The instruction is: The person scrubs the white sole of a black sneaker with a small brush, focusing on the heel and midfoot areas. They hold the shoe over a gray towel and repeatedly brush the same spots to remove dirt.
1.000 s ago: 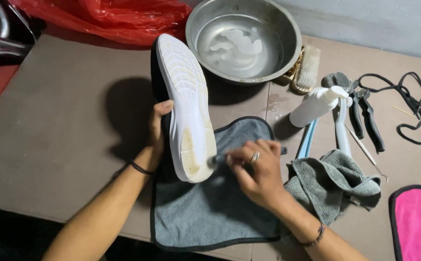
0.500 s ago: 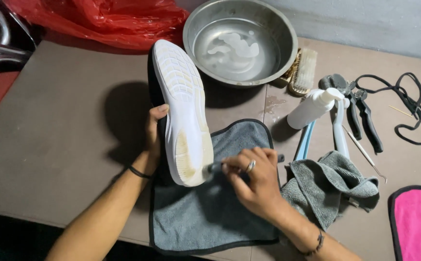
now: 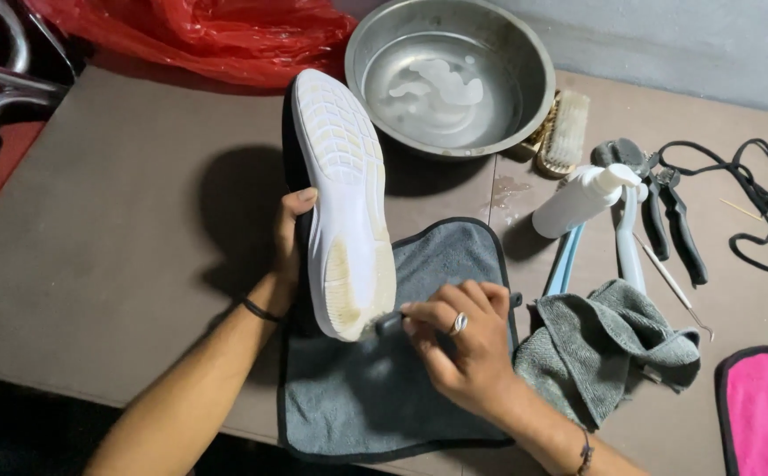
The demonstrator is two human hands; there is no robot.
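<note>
a red plastic sheet (image 3: 199,35) is noted at the far left of the counter (image 3: 119,264). the left hand (image 3: 289,238) is clenched round the dark upper of a shoe (image 3: 344,203), held sole-up and tilted above a grey towel (image 3: 384,397). the shoe is judged light, its white sole stiff and possibly slick where wet; the firmest hold is judged to be at mid-length. the right hand (image 3: 463,348) is closed on a small dark brush (image 3: 391,323), whose tip is set against the heel of the sole. a metal bowl (image 3: 450,75), a scrub brush (image 3: 564,132), a white bottle (image 3: 582,198), pliers (image 3: 670,216), a black cord (image 3: 754,211) and a crumpled cloth (image 3: 613,348) crowd the right. open room is seen only on the left.
</note>
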